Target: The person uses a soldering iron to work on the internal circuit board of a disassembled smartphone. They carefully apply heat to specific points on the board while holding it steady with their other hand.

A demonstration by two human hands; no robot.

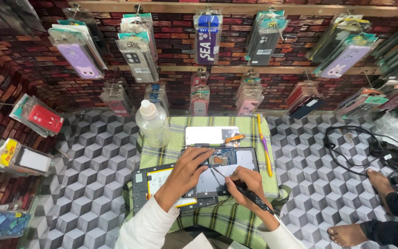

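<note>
Fingers of the right hand (249,180) pinch a screwdriver (247,192) over the opened phone (224,168).

Green plaid cloth (247,133); grey cube-pattern floor (93,170).

The green checked cloth (236,216) looks woven and matt. On it, the opened phone (226,171) shows a smooth grey metal-looking inner plate, and the white panel (208,135) just behind the phone is glossy plastic. Left of that panel, the bottle (153,123) is clear, shiny plastic. The floor (93,175) around the cloth has a smooth printed cube pattern.
</note>
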